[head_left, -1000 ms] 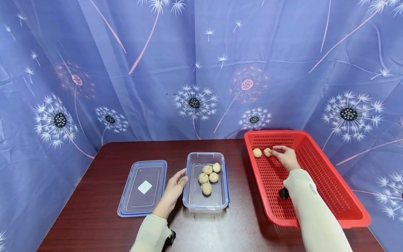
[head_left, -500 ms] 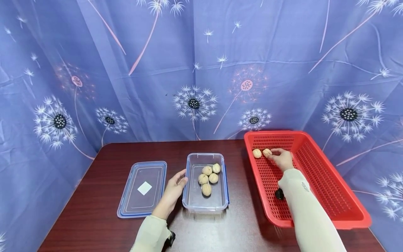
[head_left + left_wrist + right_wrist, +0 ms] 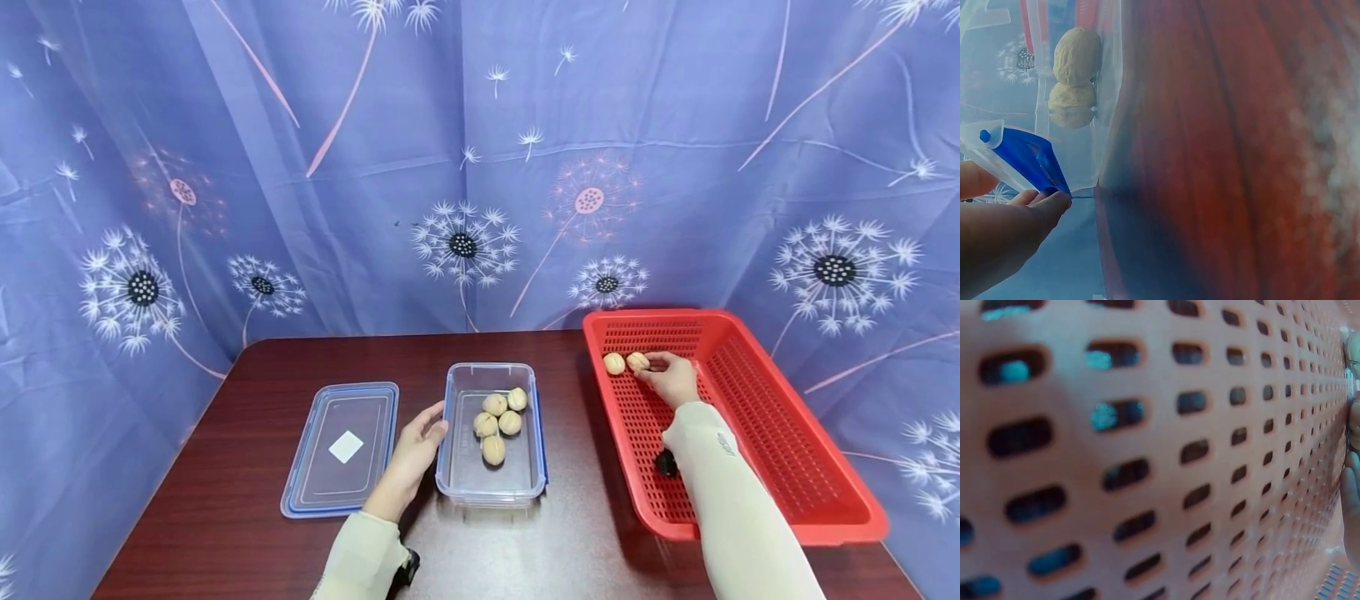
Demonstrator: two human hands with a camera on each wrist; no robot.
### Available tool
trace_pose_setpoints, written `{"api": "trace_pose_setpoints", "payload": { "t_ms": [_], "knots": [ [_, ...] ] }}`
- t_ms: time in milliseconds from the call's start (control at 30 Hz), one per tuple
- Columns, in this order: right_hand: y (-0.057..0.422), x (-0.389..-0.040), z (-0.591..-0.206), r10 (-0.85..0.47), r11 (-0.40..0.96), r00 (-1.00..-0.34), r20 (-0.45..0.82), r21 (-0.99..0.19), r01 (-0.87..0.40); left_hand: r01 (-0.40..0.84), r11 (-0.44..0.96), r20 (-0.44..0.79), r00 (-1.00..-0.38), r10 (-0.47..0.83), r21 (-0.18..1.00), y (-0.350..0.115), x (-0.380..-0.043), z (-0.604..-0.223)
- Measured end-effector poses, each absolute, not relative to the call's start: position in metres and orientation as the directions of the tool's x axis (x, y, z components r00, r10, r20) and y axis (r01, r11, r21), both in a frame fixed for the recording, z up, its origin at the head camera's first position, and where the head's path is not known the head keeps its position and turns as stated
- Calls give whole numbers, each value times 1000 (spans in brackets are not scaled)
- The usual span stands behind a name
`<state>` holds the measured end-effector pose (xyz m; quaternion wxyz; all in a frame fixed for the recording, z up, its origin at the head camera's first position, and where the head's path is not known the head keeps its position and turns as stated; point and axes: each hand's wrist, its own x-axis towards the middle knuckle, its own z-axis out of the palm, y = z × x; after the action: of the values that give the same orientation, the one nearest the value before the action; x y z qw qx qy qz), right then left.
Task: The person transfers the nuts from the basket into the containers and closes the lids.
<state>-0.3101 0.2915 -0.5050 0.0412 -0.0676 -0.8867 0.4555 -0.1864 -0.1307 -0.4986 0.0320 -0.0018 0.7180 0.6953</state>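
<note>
In the head view my left hand [image 3: 414,450] holds the left side of a clear lidless food container [image 3: 461,483]. Its fingertips grip the blue latch flap [image 3: 1032,159] in the left wrist view. Several walnuts [image 3: 494,451] lie inside; two walnuts [image 3: 1077,56] show through the wall. My right hand [image 3: 672,382] reaches into the red basket [image 3: 787,417] and pinches a walnut [image 3: 637,362] between thumb and fingers near the back left corner. Another walnut [image 3: 614,363] sits just left of it. The right wrist view shows mostly perforated basket floor, with fingers [image 3: 1352,494] at its right edge.
A clear lid [image 3: 360,417] with a blue rim and a white diamond label lies left of the container on the dark red table [image 3: 225,500]. A blue dandelion-print curtain [image 3: 337,250] hangs behind the table. The basket's raised walls surround the right hand.
My right hand has moved slightly left and closed its fingertips on the walnut in the basket. The left hand and the container have stayed put.
</note>
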Motion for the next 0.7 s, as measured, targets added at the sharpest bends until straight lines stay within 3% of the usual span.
{"api": "trace_pose_setpoints", "payload": {
  "t_ms": [700],
  "knots": [
    [295,-302,-481,141,575,-990,-8,-814,89,-25,30,-26,-998,50,999,-131,-188,-502]
  ]
}}
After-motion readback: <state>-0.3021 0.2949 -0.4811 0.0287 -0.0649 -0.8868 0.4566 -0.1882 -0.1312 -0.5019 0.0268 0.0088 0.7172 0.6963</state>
